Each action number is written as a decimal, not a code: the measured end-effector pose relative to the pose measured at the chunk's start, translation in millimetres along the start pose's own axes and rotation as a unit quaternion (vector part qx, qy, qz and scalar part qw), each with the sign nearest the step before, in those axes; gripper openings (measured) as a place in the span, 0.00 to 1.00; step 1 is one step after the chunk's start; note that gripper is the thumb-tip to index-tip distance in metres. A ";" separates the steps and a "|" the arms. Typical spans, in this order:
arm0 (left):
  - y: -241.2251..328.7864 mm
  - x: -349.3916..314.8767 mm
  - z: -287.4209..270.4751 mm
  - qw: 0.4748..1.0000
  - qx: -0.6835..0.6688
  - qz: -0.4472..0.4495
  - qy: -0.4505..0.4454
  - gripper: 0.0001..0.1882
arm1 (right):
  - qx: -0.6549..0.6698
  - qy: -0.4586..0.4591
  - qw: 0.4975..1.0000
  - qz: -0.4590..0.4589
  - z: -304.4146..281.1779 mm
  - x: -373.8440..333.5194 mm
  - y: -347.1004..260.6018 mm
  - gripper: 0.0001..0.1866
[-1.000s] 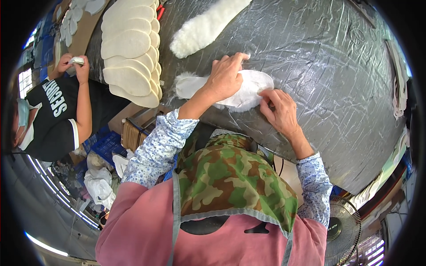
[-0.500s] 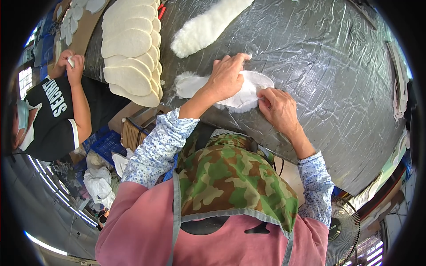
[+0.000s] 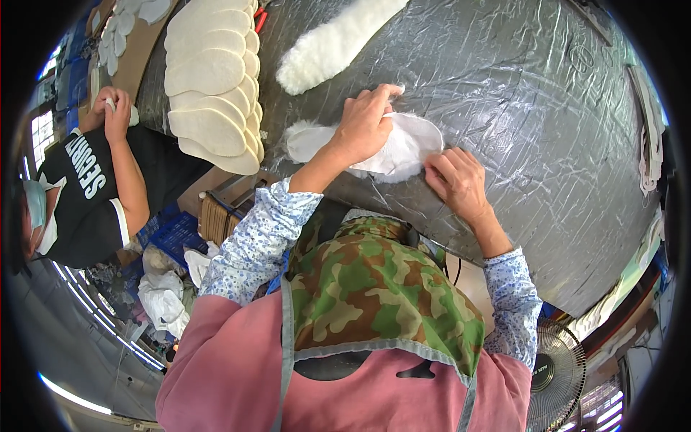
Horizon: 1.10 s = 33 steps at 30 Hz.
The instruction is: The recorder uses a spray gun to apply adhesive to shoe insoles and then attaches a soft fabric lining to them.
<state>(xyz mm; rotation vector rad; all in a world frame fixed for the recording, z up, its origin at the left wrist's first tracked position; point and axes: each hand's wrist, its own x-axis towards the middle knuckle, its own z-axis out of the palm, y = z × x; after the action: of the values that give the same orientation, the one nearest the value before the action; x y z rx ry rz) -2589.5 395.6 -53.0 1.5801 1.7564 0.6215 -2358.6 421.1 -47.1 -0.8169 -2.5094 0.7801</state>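
On the dark table in front of me lies a white fleece insole (image 3: 414,137), smooth side up, with fluffy pile showing along its edges. My left hand (image 3: 363,126) is over its middle, fingers bent and closed on the insole; a small white bit shows at one fingertip, and the palm side is hidden. By the insole's right end is my right hand (image 3: 458,183), its fingers curled together beside the edge. Whatever those fingertips hold, if anything, is too small to make out. Farther off lies another fluffy white fleece piece (image 3: 335,50), pile up.
Overlapping cream insoles (image 3: 209,93) are stacked at the left of the plastic-covered table (image 3: 533,93). Red-handled scissors or pliers (image 3: 260,18) lie beyond them. A co-worker (image 3: 86,180) handles a white piece at far left. A fan (image 3: 558,374) stands lower right.
My right hand has shifted slightly right, off the insole's tip. My left hand has barely moved, and the insole stays in place. The co-worker's hands have moved a little.
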 end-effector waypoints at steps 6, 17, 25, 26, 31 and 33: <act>-7.2 6.9 7.1 1.000 -0.024 -0.006 0.015 0.23 | -0.008 0.032 0.999 -0.037 4.7 -2.9 11.7 0.11; -5.8 10.8 8.3 1.000 0.008 0.011 -0.024 0.23 | 0.033 0.178 0.983 0.043 0.9 -6.8 -1.6 0.17; -6.7 2.5 7.7 1.000 -0.008 0.012 -0.019 0.24 | -0.022 0.022 0.999 0.038 -1.8 0.3 -8.9 0.16; -6.9 2.3 7.7 1.000 -0.007 0.012 -0.017 0.24 | -0.035 0.009 0.999 0.035 -1.0 -1.2 -8.7 0.16; -8.4 2.7 5.7 1.000 -0.004 0.013 -0.012 0.24 | -0.028 0.014 0.999 0.034 6.0 2.6 -7.9 0.15; -9.0 3.0 5.7 1.000 -0.007 0.015 -0.008 0.23 | -0.015 0.025 0.999 0.032 8.8 2.6 -5.9 0.14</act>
<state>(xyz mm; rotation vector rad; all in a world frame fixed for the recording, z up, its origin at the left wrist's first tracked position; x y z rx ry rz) -2591.3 396.7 -63.9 1.6002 1.7162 0.6318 -2367.4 415.4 -49.8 -0.9210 -2.4669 0.7345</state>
